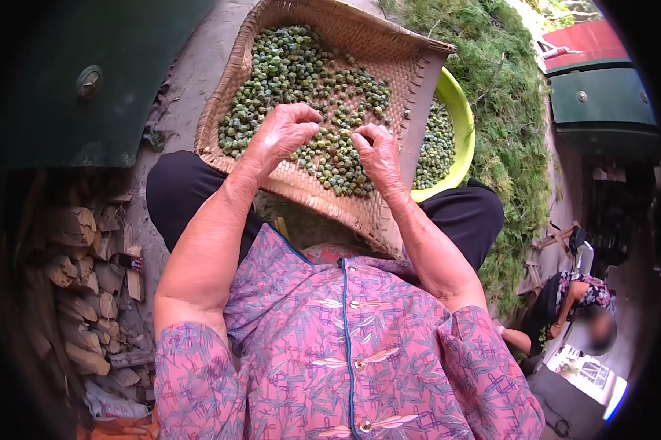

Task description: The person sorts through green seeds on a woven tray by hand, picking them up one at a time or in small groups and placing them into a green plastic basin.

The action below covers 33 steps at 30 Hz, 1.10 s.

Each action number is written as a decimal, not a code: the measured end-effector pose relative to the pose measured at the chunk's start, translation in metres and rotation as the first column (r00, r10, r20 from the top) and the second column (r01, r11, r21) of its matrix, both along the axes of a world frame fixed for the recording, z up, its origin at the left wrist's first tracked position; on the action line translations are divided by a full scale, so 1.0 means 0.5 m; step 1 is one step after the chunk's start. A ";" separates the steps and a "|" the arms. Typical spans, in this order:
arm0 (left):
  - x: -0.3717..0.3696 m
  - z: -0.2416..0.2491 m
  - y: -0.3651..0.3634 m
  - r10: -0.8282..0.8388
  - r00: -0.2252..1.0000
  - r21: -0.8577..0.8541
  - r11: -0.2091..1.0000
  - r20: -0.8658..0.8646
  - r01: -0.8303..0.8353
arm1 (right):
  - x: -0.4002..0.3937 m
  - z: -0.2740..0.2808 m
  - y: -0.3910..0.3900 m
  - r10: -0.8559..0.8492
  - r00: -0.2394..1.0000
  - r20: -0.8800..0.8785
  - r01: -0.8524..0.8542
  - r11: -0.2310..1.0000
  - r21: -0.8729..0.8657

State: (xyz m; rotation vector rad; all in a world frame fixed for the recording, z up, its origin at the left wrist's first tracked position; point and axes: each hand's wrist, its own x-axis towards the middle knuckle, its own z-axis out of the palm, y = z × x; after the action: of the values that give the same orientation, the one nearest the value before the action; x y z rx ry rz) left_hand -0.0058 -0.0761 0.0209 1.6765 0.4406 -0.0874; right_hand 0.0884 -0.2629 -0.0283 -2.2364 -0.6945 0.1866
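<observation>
A shallow woven basket [385, 55] lies tilted across my lap, with many small round green fruits [286, 70] spread over it. Over the middle of these fruits hovers my left hand [285, 133], its fingers curled and thumb drawn in; anything between the fingertips is too small to make out. My right hand [379, 155] is a little to the right, fingertips pinched together just above the fruits, and what they hold cannot be seen. A yellow-green basin [462, 139] sits under the basket's right edge, filled with more of the same fruits [437, 147].
Cut green branches [484, 88] cover the ground on the right. Split firewood [77, 301] is stacked at the left below a dark green panel [59, 81]. At the lower right another person [572, 301] in a flowered top bends down.
</observation>
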 end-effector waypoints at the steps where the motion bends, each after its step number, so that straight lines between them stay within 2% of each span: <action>1: 0.002 -0.023 -0.008 -0.028 0.998 0.067 0.997 0.049 0.024 | -0.016 0.015 0.004 -0.014 0.999 -0.034 0.016 0.998 0.054; 2: 0.000 -0.026 -0.017 -0.040 0.998 0.099 0.994 0.046 0.036 | -0.029 0.025 0.007 -0.017 0.999 -0.034 0.018 0.998 0.055; 5: -0.004 -0.032 -0.036 -0.114 0.991 0.032 0.993 0.064 0.112 | -0.059 0.042 0.011 0.029 0.996 -0.086 -0.019 0.993 0.120; 6: -0.005 -0.035 -0.036 -0.158 0.984 0.096 0.984 0.080 0.150 | -0.068 0.049 0.014 0.023 0.994 -0.109 -0.008 0.990 0.142; 8: -0.005 -0.028 -0.039 -0.147 0.988 0.036 0.988 -0.041 0.148 | -0.080 0.049 0.016 -0.005 0.996 -0.087 0.019 0.987 0.159; 9: -0.007 -0.020 -0.040 -0.149 0.988 0.038 0.988 -0.039 0.151 | -0.085 0.051 0.013 -0.008 0.996 -0.085 0.021 0.987 0.161; 11: -0.011 -0.007 -0.041 -0.085 0.989 -0.157 0.985 -0.119 0.066 | -0.092 0.057 0.010 0.007 0.987 -0.159 0.025 0.979 0.204; 14: -0.011 -0.012 -0.040 -0.104 0.987 -0.165 0.983 -0.122 0.084 | -0.090 0.047 0.005 0.007 0.974 -0.228 0.039 0.980 0.196; 18: -0.013 -0.008 -0.040 -0.138 0.982 -0.148 0.982 -0.133 0.118 | -0.093 0.049 0.001 0.010 0.978 -0.210 0.026 0.985 0.172; 20: -0.014 -0.004 -0.037 -0.269 0.958 0.047 0.960 -0.097 0.274 | -0.105 0.060 0.000 0.060 0.995 -0.080 -0.049 0.990 0.131; 21: -0.015 -0.004 -0.038 -0.271 0.958 0.046 0.960 -0.097 0.276 | -0.109 0.048 -0.004 0.084 0.996 -0.030 -0.080 0.989 0.121; 22: -0.016 -0.004 -0.040 -0.313 0.946 0.116 0.940 -0.087 0.322 | -0.114 0.049 -0.009 0.083 0.996 -0.030 -0.078 0.990 0.120; 23: -0.017 -0.004 -0.040 -0.354 0.932 0.186 0.913 -0.080 0.363 | -0.121 0.052 -0.014 0.116 0.993 -0.003 -0.116 0.991 0.072; 24: -0.019 -0.010 -0.039 -0.355 0.932 0.185 0.913 -0.081 0.364 | -0.128 0.054 -0.019 0.152 0.988 0.021 -0.152 0.988 0.022; 26: -0.024 -0.021 -0.038 -0.358 0.933 0.544 0.776 -0.038 0.320 | -0.142 0.059 -0.032 0.170 0.985 0.001 -0.170 0.985 -0.004; 30: -0.026 -0.023 -0.033 -0.378 0.924 0.499 0.790 -0.060 0.356 | -0.174 0.092 -0.055 0.408 0.882 -0.236 -0.421 0.907 -0.004; 32: -0.024 -0.034 -0.034 -0.422 0.905 0.466 0.792 -0.049 0.395 | -0.183 0.105 -0.062 0.571 0.782 -0.250 -0.589 0.808 0.005; 33: -0.024 -0.032 -0.036 -0.443 0.894 0.471 0.776 -0.068 0.420 | -0.186 0.108 -0.067 0.582 0.743 -0.332 -0.629 0.776 -0.045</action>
State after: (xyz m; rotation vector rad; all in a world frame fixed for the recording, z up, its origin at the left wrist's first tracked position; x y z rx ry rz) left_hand -0.0177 -0.0941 0.0051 2.2442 0.0193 -0.2993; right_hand -0.0049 -0.2966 0.0256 -1.9743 -1.2565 0.9185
